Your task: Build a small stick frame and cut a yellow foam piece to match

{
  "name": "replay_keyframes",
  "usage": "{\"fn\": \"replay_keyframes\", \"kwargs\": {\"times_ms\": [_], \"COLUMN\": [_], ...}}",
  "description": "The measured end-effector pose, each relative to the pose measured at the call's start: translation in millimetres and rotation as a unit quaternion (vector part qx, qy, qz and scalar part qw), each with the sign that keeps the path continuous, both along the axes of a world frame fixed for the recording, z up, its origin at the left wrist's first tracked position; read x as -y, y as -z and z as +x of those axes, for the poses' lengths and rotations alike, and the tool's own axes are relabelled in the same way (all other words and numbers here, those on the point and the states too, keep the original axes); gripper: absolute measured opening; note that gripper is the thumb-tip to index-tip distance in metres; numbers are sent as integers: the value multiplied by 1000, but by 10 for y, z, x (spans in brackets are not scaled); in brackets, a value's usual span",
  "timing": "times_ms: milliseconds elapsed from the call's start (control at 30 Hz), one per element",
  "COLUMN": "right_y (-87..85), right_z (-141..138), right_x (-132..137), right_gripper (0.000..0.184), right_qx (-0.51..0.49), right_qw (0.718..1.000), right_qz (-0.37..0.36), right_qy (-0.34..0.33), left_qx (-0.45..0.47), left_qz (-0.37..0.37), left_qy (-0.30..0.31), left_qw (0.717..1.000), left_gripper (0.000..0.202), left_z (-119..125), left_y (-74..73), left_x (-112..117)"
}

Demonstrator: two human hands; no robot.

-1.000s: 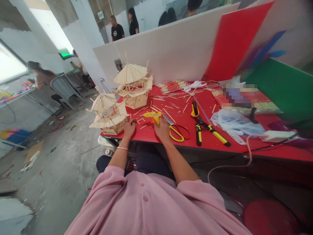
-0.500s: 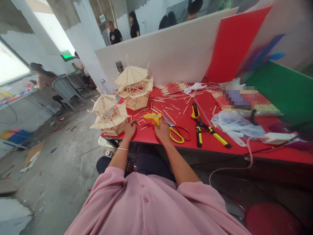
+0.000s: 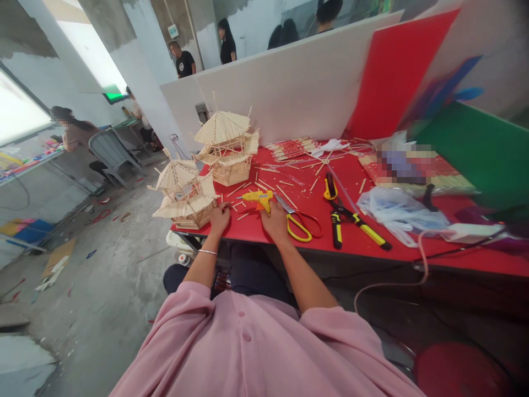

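Observation:
My right hand (image 3: 274,221) is wrapped round the grip of a yellow hot glue gun (image 3: 257,196), whose nozzle points left. My left hand (image 3: 219,218) rests at the table's front edge, fingers drawn together; what they hold, if anything, is too small to make out. Right beside it stands a small pavilion model (image 3: 184,193) built of thin wooden sticks. Behind that is a taller stick pavilion (image 3: 227,146) with a tiered roof. Short cut sticks (image 3: 240,205) lie on the red table between my hands, below the gun.
Scissors (image 3: 298,221) with red and yellow handles lie right of my right hand. Beyond them are yellow-black pliers (image 3: 343,212), a plastic bag (image 3: 397,212) and a white power strip (image 3: 471,232). Stick bundles (image 3: 291,149) lie at the back before a white board (image 3: 281,94).
Both my hands and the glue gun look unmoved. In the background, a person in a black shirt has shifted slightly left.

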State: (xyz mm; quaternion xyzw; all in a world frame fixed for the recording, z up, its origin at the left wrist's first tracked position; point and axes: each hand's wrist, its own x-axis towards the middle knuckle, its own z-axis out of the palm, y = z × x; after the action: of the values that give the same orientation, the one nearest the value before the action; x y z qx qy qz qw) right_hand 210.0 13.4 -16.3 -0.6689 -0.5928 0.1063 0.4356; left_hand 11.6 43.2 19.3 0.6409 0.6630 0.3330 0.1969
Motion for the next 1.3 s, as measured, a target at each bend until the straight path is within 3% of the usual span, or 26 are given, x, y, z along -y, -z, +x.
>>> {"fn": "replay_keyframes", "kwargs": {"times_ms": [1300], "right_y": [-59], "right_z": [-11], "right_x": [25], "right_gripper": [30], "right_qx": [3], "right_qw": [1000], "right_qz": [-29], "right_qy": [-5], "left_qx": [-9], "left_qz": [-5], "left_qy": [-4], "left_qw": [1000], "left_gripper": [36], "left_z": [1], "left_y": [-20], "left_x": [10]}}
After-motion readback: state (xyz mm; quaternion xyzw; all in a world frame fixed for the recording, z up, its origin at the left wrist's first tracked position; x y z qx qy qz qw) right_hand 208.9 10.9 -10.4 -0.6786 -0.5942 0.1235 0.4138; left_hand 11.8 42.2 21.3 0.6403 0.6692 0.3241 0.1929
